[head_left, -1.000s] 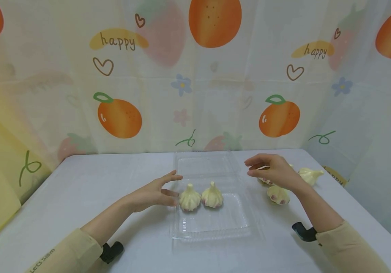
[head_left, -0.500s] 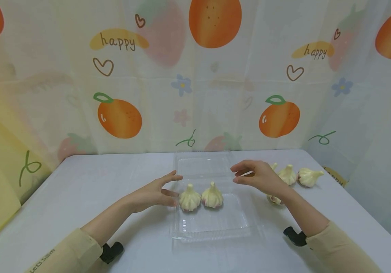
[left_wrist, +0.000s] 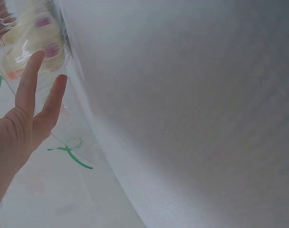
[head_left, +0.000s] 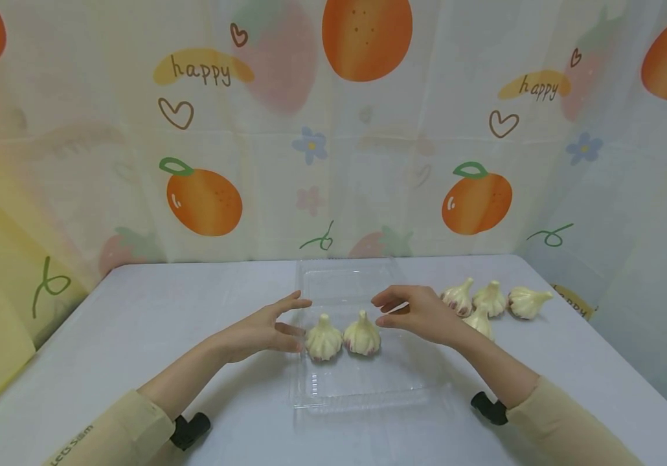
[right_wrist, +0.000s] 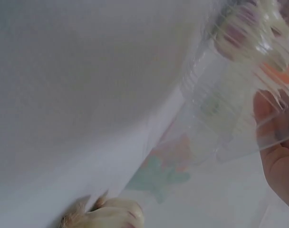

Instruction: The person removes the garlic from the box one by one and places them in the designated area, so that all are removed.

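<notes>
Two garlic bulbs stand side by side in a clear plastic clamshell box, the left bulb and the right bulb, stems up. My left hand is at the box's left wall, fingers spread and holding nothing. In the left wrist view its fingers lie along the plastic, with a garlic bulb showing through. My right hand hovers over the box's right side, thumb and fingers apart, fingertips close to the right bulb's stem. The right wrist view shows that hand partly behind the clear wall.
Several more garlic bulbs lie in a group on the white table, right of the box. The box's lid is laid open toward the back. A printed cloth hangs behind the table.
My right hand has moved left, from the loose garlic group to above the box, uncovering those bulbs. The left hand and the two boxed bulbs have stayed put.
</notes>
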### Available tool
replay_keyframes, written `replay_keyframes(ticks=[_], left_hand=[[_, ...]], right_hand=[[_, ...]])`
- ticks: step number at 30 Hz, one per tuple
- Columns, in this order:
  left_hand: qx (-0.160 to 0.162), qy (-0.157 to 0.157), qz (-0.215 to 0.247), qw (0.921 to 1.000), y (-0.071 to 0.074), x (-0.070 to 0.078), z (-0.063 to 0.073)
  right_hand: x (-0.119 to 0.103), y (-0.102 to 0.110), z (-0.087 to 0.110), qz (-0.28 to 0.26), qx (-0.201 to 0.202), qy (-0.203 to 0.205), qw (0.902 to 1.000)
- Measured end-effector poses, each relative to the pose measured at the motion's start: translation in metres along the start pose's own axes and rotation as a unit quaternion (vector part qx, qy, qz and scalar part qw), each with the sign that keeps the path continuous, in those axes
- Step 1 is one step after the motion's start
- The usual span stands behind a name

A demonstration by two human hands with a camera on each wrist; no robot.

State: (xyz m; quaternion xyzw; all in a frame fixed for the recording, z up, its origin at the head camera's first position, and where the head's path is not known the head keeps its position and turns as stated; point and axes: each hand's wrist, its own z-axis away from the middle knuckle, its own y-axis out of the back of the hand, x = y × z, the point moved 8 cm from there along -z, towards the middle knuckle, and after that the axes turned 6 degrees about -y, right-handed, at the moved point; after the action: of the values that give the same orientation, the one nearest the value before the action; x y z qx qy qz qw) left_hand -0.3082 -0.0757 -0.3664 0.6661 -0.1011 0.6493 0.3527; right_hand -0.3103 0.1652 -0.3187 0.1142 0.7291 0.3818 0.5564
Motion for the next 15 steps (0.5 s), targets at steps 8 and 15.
replay_keyframes(ticks=[8, 15], left_hand=[[-0.002, -0.002, -0.003, 1.0000, 0.001, -0.001, 0.000], [-0.002, -0.001, -0.004, 1.0000, 0.001, -0.001, 0.000]], right_hand=[[-0.006, -0.013, -0.006, 0.016, 0.006, 0.008, 0.9998], [-0.009, -0.019, -0.009, 0.033, 0.024, 0.013, 0.9991]])
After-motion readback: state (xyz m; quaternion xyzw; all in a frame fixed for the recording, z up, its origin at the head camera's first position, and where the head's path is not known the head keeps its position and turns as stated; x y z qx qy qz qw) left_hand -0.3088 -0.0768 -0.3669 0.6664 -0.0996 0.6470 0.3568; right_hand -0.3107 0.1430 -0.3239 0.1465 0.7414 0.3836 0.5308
